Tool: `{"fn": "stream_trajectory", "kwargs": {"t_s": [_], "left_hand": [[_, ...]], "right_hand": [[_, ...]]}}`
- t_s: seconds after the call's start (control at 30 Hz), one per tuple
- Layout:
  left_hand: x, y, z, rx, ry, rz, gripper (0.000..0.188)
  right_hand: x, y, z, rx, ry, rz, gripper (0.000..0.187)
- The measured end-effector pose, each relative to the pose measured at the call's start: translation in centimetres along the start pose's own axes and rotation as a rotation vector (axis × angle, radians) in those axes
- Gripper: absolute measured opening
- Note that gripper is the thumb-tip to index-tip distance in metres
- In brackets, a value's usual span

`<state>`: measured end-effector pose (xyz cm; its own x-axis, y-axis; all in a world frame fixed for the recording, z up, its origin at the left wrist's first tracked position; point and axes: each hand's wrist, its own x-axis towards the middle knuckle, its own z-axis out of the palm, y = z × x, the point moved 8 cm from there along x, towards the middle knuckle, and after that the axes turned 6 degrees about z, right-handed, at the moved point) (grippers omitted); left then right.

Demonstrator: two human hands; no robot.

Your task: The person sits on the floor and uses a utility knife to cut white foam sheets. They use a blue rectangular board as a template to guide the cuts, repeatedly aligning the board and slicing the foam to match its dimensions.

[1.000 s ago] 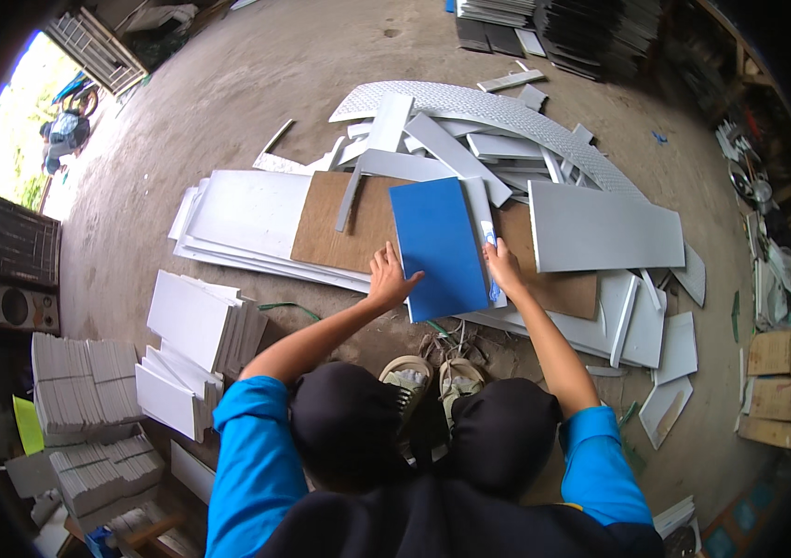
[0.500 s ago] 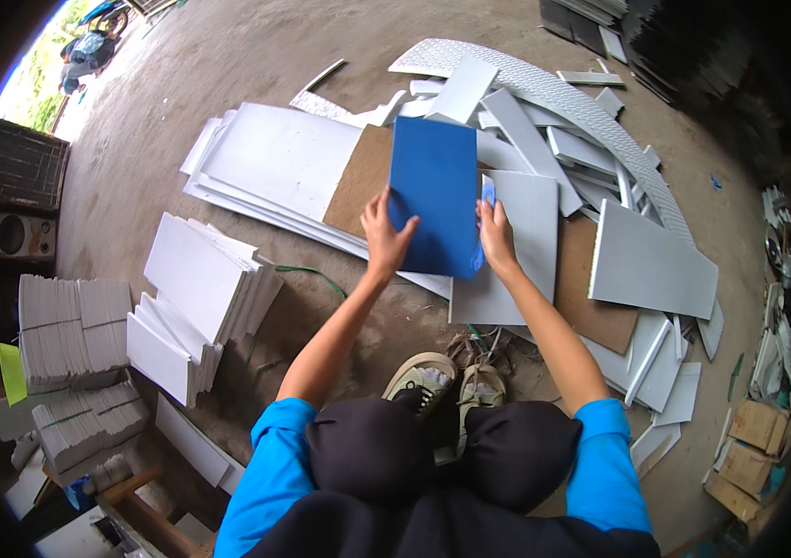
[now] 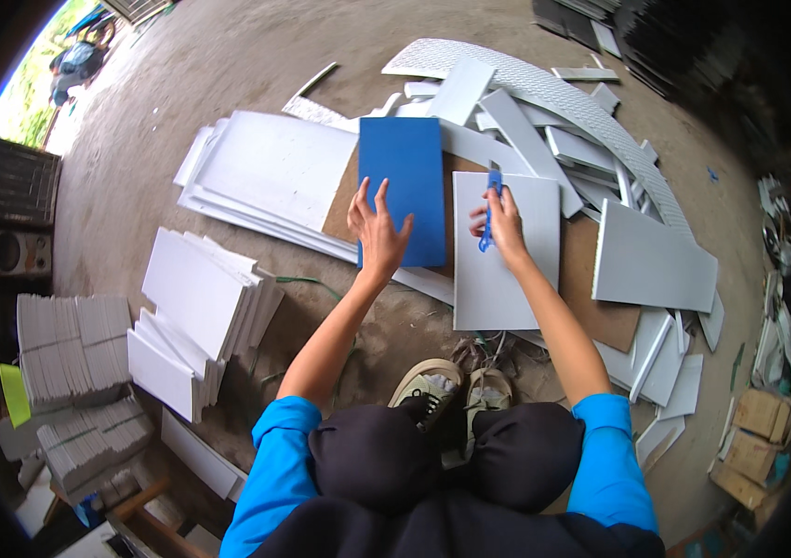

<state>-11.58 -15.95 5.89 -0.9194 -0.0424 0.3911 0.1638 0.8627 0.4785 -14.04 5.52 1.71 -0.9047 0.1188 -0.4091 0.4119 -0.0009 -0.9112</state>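
A flat blue rectangular board [image 3: 402, 153] lies over the brown board and white sheets in front of me. My left hand [image 3: 379, 226] is over its lower left part with the fingers spread; whether it touches the surface I cannot tell. My right hand [image 3: 501, 223] grips a blue utility knife [image 3: 495, 186], its tip pointing away from me. Beneath that hand lies a white foam-like panel [image 3: 507, 288], just right of the blue board. A brown board [image 3: 591, 312] shows under the white panel's right side.
Stacked long white sheets [image 3: 274, 167] lie left of the blue board. White offcuts [image 3: 525, 135] pile up at the far right, beside a curved textured strip [image 3: 591, 102]. Bundled white pieces [image 3: 195, 288] stand at left, near a speaker box [image 3: 12, 251]. Cardboard boxes [image 3: 753, 446] sit at right.
The blue board has shifted left and now lies beside the white panel instead of overlapping it. My left hand's fingers have spread, and my right hand with the knife has moved off the board's edge.
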Motion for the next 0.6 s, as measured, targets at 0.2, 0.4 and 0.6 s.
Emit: {"fn": "stream_trajectory", "kwargs": {"t_s": [0.2, 0.4, 0.6], "left_hand": [[2.6, 10.5, 7.3, -0.185, -0.310, 0.478, 0.062], [3.4, 15.9, 15.0, -0.097, -0.427, 0.654, 0.075], [4.6, 15.6, 18.0, -0.004, -0.486, 0.622, 0.095]], "right_hand": [[-4.0, 3.9, -12.7, 0.127, 0.048, 0.215, 0.026], [-8.0, 6.6, -17.0, 0.122, -0.091, 0.163, 0.052], [-9.6, 7.5, -17.9, -0.189, 0.017, 0.074, 0.047]]}}
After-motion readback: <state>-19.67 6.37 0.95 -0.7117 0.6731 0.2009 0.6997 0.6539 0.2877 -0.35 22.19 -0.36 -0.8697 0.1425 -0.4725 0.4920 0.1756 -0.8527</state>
